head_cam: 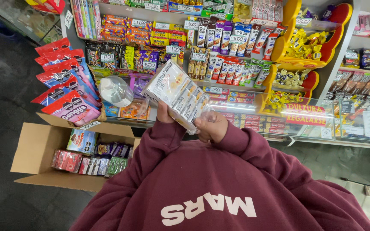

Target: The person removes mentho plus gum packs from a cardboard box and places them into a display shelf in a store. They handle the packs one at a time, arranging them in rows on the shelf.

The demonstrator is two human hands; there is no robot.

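- While both hands grip it, the white multipack [177, 95] tilts up-left from the chest.
- right hand [211, 127] clenched on its lower end; left hand [164, 114] underneath, mostly hidden.

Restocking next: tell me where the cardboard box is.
In the head view, the cardboard box sits open on the floor at lower left, below the red snack bags, beside the maroon sleeve.
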